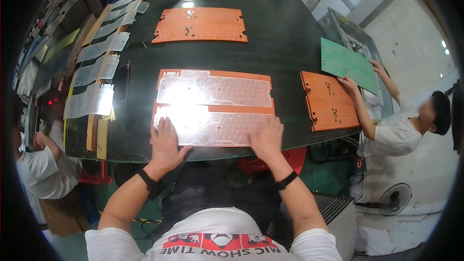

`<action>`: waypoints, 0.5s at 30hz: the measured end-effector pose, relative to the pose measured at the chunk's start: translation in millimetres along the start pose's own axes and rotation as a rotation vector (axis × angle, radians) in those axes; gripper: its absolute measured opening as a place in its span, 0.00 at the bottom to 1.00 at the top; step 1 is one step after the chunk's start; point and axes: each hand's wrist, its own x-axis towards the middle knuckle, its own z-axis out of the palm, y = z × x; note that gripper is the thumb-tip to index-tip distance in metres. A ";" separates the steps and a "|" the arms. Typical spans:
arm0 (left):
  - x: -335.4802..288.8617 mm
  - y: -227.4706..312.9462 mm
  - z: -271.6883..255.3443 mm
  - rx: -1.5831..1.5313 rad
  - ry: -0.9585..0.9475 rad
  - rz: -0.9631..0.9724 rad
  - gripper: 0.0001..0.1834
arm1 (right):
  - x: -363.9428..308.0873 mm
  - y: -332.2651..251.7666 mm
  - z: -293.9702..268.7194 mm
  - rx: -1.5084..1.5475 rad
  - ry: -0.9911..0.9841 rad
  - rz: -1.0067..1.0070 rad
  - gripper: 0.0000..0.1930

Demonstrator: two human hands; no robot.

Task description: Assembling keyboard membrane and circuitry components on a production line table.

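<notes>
An orange board (215,108) lies on the black table (285,58) in front of me, carrying two clear shiny circuit films. The far film (215,91) lies flat on the board's upper half. My left hand (165,141) rests flat, fingers spread, on the left end of the near film (212,126). On that film's right end my right hand (266,137) presses down the same way. Neither hand grips anything.
A second orange board (200,24) lies farther back. Stacks of clear films (94,72) line the table's left edge. At the right, another person's hands hold a green board (349,64) beside a third orange board (329,100). Another person sits at the left.
</notes>
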 end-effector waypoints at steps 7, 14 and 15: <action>25.4 43.9 7.2 -0.128 -0.189 0.342 0.47 | 13.0 -40.8 58.1 0.248 0.018 -0.344 0.38; 72.1 110.1 34.9 -0.281 -0.102 0.390 0.48 | 15.1 8.9 36.5 -0.039 0.066 0.046 0.46; 83.4 108.2 33.4 -0.278 -0.099 0.369 0.48 | 15.5 10.6 35.9 -0.031 0.061 0.052 0.46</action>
